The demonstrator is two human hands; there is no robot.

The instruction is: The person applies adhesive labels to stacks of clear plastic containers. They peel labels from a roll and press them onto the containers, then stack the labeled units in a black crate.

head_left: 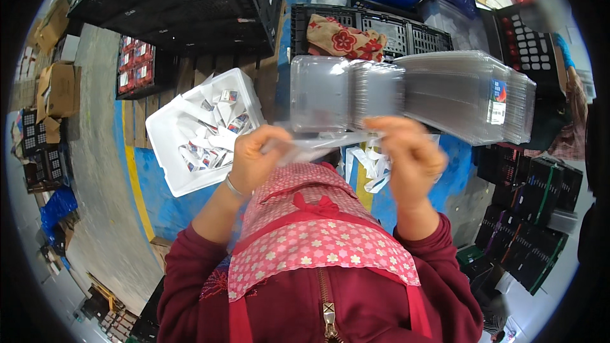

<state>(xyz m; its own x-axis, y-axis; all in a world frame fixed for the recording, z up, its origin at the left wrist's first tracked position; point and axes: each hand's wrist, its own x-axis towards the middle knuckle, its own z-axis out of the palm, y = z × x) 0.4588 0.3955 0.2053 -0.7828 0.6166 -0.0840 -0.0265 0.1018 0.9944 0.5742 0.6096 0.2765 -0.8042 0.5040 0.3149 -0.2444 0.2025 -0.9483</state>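
The work looks to be midway through, with plenty of material left. One printed label [498, 100] is stuck on the right end of a long nested stack of clear containers [445, 89], while the nearer faces of that stack, and of the shorter clear stack [319, 92] to its left, show no label. Many more labels [229, 96] lie loose and overlapping in the white box [154, 128] at the left, some of them among pale backing paper, so a good share appears unused. White strips [376, 170] hang or lie in curls just beside the right hand [412, 159], and they read as waste from pieces already dealt with. In hand now is a thin, see-through plastic piece [321, 145], which stretches across the gap between the two hands, above the pink flowered apron [324, 235] and just on the wearer's side of the shorter stack. Its left end meets the left hand [254, 159], where the thumb and bent forefinger are pinched together on it. Its right end runs to the fingertips of the right hand, but motion blurs that side, so I cannot tell whether those fingers are clamped on it or only brushing it. The middle of the piece is free of both hands, with no finger laid over it.
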